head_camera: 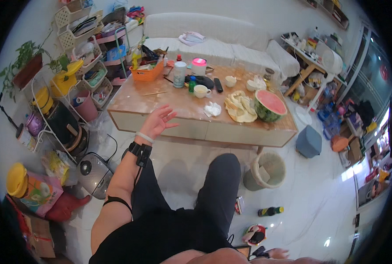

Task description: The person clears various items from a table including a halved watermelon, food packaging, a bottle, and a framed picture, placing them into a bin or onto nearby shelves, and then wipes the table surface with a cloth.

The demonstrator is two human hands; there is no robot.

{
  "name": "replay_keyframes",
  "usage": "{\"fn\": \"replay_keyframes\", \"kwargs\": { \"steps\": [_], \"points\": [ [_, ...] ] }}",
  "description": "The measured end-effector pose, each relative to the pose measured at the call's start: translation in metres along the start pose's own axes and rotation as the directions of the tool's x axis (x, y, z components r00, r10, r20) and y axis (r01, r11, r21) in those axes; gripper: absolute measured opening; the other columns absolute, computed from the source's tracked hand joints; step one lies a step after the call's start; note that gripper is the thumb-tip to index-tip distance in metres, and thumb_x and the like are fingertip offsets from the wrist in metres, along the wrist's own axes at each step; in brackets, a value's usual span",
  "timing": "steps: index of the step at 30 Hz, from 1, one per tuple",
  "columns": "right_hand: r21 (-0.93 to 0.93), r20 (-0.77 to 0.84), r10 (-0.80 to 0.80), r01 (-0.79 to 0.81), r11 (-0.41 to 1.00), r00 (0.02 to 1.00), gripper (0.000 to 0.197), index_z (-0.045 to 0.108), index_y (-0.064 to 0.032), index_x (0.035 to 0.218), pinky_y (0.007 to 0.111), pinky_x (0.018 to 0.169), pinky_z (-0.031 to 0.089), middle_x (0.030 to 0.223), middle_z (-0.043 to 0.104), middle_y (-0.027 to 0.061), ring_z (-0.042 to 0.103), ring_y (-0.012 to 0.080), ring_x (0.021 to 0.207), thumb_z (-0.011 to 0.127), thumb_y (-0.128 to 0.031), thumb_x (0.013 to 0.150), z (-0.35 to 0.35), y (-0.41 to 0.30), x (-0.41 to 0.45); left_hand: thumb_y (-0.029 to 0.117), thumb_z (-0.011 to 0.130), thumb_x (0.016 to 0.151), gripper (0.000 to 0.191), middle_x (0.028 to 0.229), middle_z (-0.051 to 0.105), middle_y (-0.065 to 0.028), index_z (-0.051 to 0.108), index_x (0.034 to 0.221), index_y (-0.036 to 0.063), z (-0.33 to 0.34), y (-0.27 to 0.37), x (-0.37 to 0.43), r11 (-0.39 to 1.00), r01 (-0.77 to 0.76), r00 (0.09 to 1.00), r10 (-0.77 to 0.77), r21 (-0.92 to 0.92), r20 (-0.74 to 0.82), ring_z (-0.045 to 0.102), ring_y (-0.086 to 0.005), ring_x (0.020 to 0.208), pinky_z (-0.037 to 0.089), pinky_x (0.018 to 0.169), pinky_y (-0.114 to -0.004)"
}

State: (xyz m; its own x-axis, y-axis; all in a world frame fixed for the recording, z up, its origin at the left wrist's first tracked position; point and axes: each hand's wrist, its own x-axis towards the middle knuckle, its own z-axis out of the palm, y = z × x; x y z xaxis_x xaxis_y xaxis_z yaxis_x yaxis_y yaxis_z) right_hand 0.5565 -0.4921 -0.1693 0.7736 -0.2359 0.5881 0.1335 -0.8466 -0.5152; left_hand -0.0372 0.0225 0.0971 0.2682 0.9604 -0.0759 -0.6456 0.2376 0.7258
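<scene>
My left hand (158,122) is raised in front of the coffee table's (126,109) near edge, fingers spread, with nothing in it. A white band and a black strapped device sit on that wrist. Down at the bottom edge, my right hand (278,253) shows only in part and small, out to the side over the floor. On the tabletop ahead are a crumpled white tissue (212,109), a pale yellow crumpled cloth-like thing (239,107) and a cut watermelon (270,106) with its red flesh facing up. A white cup (201,91) stands behind the tissue.
An orange basket (147,73) and a pink-lidded tub (199,67) stand farther back on the table. A lined waste bin (265,173) is at its near right. On the floor lie a bottle (270,211) and a grey rounded appliance (94,175). A covered sofa (212,46) stands behind.
</scene>
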Motion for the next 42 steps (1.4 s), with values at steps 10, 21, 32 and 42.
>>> {"fn": "replay_keyframes", "kwargs": {
  "steps": [10,21,32,42],
  "points": [
    [0.831,-0.339,-0.728,0.553,0.065,0.595,0.039,0.048,-0.0018,0.115,0.035,0.092,0.035,0.116,0.047,0.0135,0.044,0.0262,0.107,0.061,-0.011,0.080,-0.077,-0.560,-0.030,0.010,0.053,0.084,0.036,0.101,0.050,-0.0062,0.038,0.117,0.0069,-0.103,0.030,0.045,0.980,-0.159,0.956,0.124,-0.116,-0.266,0.055,-0.0205,0.092,0.050,0.074,-0.052],
    [0.907,-0.212,-0.975,0.385,-0.172,0.063,0.080,0.040,-0.0051,0.127,0.044,0.097,0.034,0.124,0.036,0.0294,0.038,0.0400,0.116,0.074,-0.040,0.063,-0.078,-0.930,-0.406,0.014,0.054,0.086,0.033,0.105,0.050,-0.0077,0.040,0.115,0.0077,-0.140,0.054,0.015,0.991,-0.104,0.919,0.064,-0.084,-0.388,0.057,-0.0214,0.088,0.053,0.068,-0.047],
    [0.963,-0.251,-0.958,0.131,-0.234,0.140,0.070,0.047,-0.0064,0.122,0.040,0.090,0.039,0.111,0.046,0.0214,0.047,0.0356,0.103,0.076,-0.029,0.062,-0.123,-0.896,-0.393,0.016,0.056,0.084,0.035,0.105,0.049,-0.0065,0.043,0.115,0.0094,-0.160,0.062,0.017,0.990,-0.141,0.892,0.119,-0.017,-0.435,0.057,-0.0216,0.088,0.053,0.065,-0.044],
    [0.953,-0.274,-0.958,0.108,-0.283,-0.090,0.069,0.047,-0.0074,0.124,0.035,0.092,0.037,0.117,0.045,0.0139,0.046,0.0281,0.107,0.077,-0.023,0.064,-0.161,-0.720,-0.207,0.017,0.056,0.084,0.036,0.107,0.051,-0.0057,0.042,0.117,0.0101,-0.135,0.037,0.036,0.992,-0.095,0.915,0.118,0.078,-0.385,0.055,-0.0200,0.093,0.052,0.064,-0.042]
  ]
}}
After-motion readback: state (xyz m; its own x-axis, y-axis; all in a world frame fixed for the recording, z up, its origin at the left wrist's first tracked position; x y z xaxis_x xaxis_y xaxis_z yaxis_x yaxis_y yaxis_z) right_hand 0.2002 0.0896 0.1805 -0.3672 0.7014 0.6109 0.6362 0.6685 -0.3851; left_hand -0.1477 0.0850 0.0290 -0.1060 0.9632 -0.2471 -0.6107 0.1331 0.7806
